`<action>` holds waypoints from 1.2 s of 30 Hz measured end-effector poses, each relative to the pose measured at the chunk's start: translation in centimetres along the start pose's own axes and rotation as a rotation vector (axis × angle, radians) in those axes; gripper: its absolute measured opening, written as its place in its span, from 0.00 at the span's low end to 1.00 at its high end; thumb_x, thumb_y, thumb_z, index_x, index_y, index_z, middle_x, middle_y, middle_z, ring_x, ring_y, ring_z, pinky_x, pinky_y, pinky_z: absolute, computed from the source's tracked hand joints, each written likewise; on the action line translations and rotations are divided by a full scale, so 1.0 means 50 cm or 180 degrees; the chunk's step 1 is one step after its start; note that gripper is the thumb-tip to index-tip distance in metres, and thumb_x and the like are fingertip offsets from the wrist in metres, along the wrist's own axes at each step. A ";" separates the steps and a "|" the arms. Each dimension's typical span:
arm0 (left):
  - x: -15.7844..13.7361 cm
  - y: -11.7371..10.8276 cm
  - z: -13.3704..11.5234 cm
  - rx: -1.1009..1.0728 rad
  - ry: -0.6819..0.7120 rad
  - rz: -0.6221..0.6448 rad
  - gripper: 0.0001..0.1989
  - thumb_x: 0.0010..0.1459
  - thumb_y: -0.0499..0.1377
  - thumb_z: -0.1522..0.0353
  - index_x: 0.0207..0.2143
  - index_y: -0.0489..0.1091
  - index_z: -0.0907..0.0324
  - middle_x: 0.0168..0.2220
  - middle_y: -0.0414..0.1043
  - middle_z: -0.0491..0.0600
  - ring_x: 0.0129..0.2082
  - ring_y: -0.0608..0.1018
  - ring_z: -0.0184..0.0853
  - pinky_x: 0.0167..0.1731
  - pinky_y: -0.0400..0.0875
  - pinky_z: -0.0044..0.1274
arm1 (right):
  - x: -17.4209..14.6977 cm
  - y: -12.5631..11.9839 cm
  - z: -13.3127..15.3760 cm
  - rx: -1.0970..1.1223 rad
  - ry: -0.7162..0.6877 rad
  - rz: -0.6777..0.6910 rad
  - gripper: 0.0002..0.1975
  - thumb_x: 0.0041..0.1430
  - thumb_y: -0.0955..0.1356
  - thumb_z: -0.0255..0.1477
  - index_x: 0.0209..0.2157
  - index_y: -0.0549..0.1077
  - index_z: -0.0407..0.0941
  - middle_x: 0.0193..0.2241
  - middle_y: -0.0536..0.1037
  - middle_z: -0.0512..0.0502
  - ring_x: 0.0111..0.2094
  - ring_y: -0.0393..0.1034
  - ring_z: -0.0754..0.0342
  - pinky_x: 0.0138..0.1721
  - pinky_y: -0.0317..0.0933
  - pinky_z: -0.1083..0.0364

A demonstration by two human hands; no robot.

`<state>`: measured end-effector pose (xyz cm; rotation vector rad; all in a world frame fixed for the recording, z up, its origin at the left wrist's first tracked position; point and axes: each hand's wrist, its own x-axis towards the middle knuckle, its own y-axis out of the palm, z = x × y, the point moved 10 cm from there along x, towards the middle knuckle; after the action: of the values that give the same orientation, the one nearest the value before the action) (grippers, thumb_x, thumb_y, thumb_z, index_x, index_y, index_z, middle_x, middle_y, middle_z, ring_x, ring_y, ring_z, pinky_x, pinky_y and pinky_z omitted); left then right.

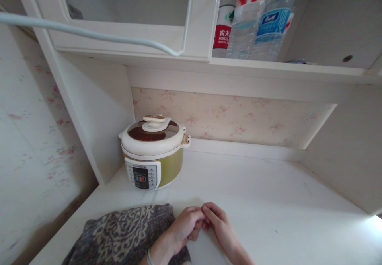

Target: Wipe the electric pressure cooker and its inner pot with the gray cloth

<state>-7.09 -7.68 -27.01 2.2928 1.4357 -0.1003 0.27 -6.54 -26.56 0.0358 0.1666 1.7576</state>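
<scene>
One cloth (125,235) (plus one cooker (153,153))

Cloth (128,229): cropped at btm edge, partly hidden by my L forearm (162,247). Bottles (273,24): tops cut off. Cooker panel (142,176): fine print illegible. Whether my L hand (189,222) & R hand (217,222) pinch anything: can't tell.

The left grip (188,222) and right grip (218,223) meet at their curled fingers (211,207).
</scene>
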 end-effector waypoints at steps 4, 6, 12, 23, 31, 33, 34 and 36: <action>0.000 0.001 0.005 -0.0054 -0.0096 0.0045 0.07 0.50 0.54 0.65 0.24 0.65 0.60 0.16 0.51 0.37 0.14 0.49 0.22 0.17 0.38 0.24 | 0.000 0.000 0.002 -0.0036 -0.0001 -0.0006 0.20 0.53 0.69 0.48 0.27 0.72 0.43 0.21 0.67 0.52 0.25 0.61 0.57 0.28 0.56 0.58; -0.002 0.004 0.005 -0.0077 -0.0137 0.0076 0.07 0.50 0.54 0.66 0.24 0.64 0.60 0.16 0.49 0.37 0.14 0.48 0.23 0.17 0.37 0.24 | 0.000 0.000 0.003 -0.0074 -0.0004 -0.0014 0.20 0.53 0.69 0.48 0.27 0.72 0.43 0.21 0.67 0.52 0.25 0.61 0.57 0.28 0.57 0.58; -0.008 0.010 -0.002 -0.0120 -0.0156 0.0102 0.06 0.49 0.54 0.66 0.24 0.63 0.60 0.17 0.48 0.37 0.15 0.47 0.23 0.18 0.37 0.23 | -0.002 0.001 0.005 -0.0068 0.0009 -0.0019 0.20 0.53 0.69 0.48 0.27 0.72 0.43 0.20 0.66 0.53 0.25 0.60 0.57 0.28 0.56 0.58; -0.003 0.004 0.008 -0.0375 -0.0087 0.0091 0.07 0.48 0.57 0.66 0.26 0.61 0.60 0.18 0.50 0.36 0.16 0.49 0.22 0.18 0.40 0.21 | -0.012 -0.001 0.003 -0.0413 -0.0221 -0.0213 0.24 0.56 0.65 0.51 0.29 0.72 0.43 0.22 0.67 0.51 0.26 0.61 0.56 0.29 0.57 0.57; 0.007 -0.006 0.024 -0.0640 -0.0065 -0.0027 0.08 0.46 0.59 0.66 0.26 0.61 0.60 0.16 0.51 0.36 0.15 0.53 0.22 0.18 0.42 0.21 | -0.026 0.008 0.002 -0.0950 -0.0346 -0.0296 0.23 0.61 0.61 0.50 0.34 0.73 0.45 0.25 0.73 0.47 0.26 0.64 0.54 0.28 0.57 0.57; 0.009 -0.005 0.025 -0.0664 -0.0062 -0.0016 0.08 0.46 0.59 0.67 0.25 0.60 0.59 0.17 0.51 0.36 0.15 0.53 0.22 0.18 0.43 0.21 | -0.029 0.012 0.006 -0.0926 -0.0355 -0.0250 0.23 0.62 0.60 0.50 0.35 0.73 0.45 0.27 0.75 0.46 0.28 0.66 0.54 0.29 0.58 0.56; 0.010 -0.003 0.025 -0.0663 -0.0049 -0.0002 0.08 0.46 0.58 0.67 0.24 0.60 0.59 0.17 0.51 0.36 0.15 0.53 0.22 0.18 0.43 0.21 | -0.030 0.013 0.008 -0.0916 -0.0346 -0.0253 0.24 0.62 0.60 0.50 0.35 0.74 0.45 0.27 0.75 0.46 0.27 0.65 0.54 0.29 0.58 0.56; 0.012 -0.001 0.023 -0.0634 0.0019 -0.0055 0.08 0.46 0.58 0.67 0.24 0.60 0.59 0.16 0.51 0.36 0.15 0.53 0.22 0.17 0.43 0.21 | -0.032 0.012 0.011 -0.0858 -0.0299 -0.0276 0.24 0.61 0.61 0.50 0.36 0.75 0.45 0.27 0.75 0.46 0.27 0.65 0.54 0.29 0.58 0.56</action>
<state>-6.68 -7.58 -28.24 2.1214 1.4018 0.0428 0.07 -8.16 -25.84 -0.0832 -0.1358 1.6747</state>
